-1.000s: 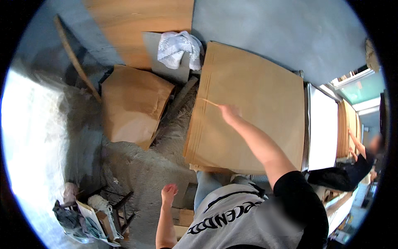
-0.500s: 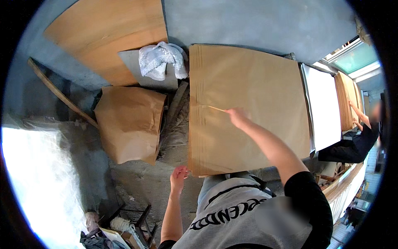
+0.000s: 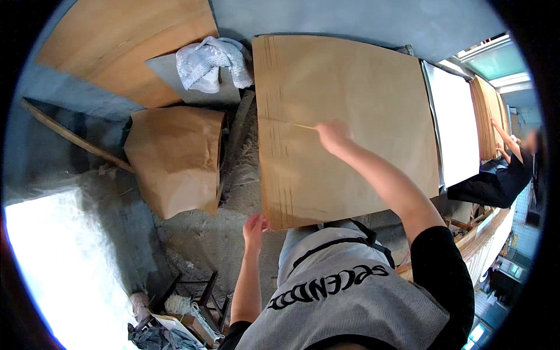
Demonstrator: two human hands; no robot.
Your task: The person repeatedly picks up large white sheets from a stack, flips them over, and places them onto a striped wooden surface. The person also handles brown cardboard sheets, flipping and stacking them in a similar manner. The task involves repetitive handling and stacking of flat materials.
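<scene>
A large stack of brown paper sheets point(image 3: 373, 157) lies in front of me, with thin dark lines running along its left margin. Over the left half of this stack, my right hand point(image 3: 334, 137) is closed around a thin pale stick point(image 3: 305, 126) that points left. The stick's far end is blurred, so I cannot tell whether it touches the paper. Down at the stack's near left corner is my left hand point(image 3: 255, 228), fingers curled with the tips against the paper's edge. Whether they pinch a corner does not show clearly.
Crumpled brown paper point(image 3: 175, 160) covers something to the left. Behind it, a white cloth point(image 3: 213, 63) lies on a grey board. White sheets point(image 3: 452, 125) adjoin the stack's right side, and another person point(image 3: 501, 169) works beyond them. A dark metal frame point(image 3: 204, 297) stands lower left.
The whole view has shifted, so the stack appears higher. Relative to the paper, my right hand and the stick have moved slightly right. My left hand stays by the near left corner.
</scene>
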